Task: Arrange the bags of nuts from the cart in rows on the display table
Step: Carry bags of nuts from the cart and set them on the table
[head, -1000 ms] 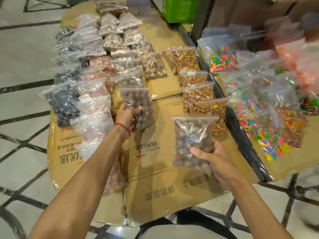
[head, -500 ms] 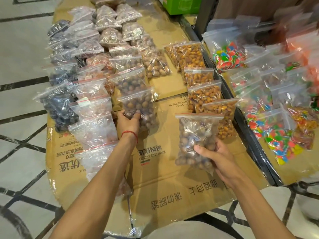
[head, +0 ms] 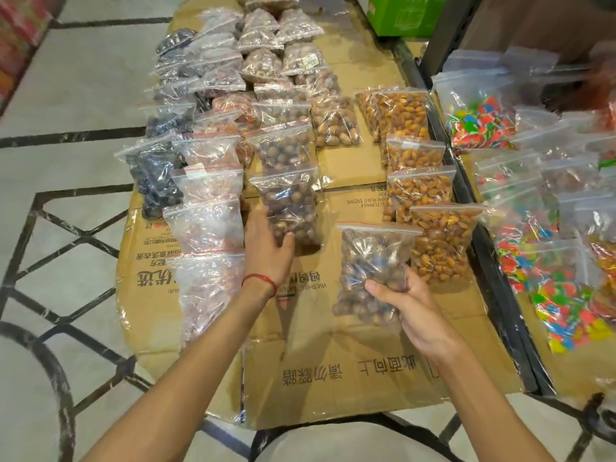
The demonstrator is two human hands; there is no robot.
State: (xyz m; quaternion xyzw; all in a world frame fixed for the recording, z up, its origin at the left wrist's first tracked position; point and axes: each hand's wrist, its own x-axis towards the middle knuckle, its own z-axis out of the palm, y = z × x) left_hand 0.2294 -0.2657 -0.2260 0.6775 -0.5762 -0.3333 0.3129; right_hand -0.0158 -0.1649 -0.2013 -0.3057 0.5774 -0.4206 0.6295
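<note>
Clear zip bags of nuts lie in rows on the cardboard-covered display table (head: 360,355). My left hand (head: 268,248) rests on the lower edge of a bag of brown round nuts (head: 290,208), the nearest one in its row, with the thumb against the bag. My right hand (head: 403,301) holds another bag of brown round nuts (head: 373,261) by its lower half, upright above the cardboard. Beside it lies a row of orange-brown nut bags (head: 440,241).
To the left run rows of pale nut bags (head: 206,225) and dark fruit bags (head: 156,181). A black rail (head: 486,261) splits off the cart surface at right, with bags of coloured candy (head: 566,308). A green box (head: 406,11) stands at the back.
My left hand has slid down to the near edge of the laid bag. The right hand with its bag has kept much the same place above the cardboard. The camera has shifted a little.
</note>
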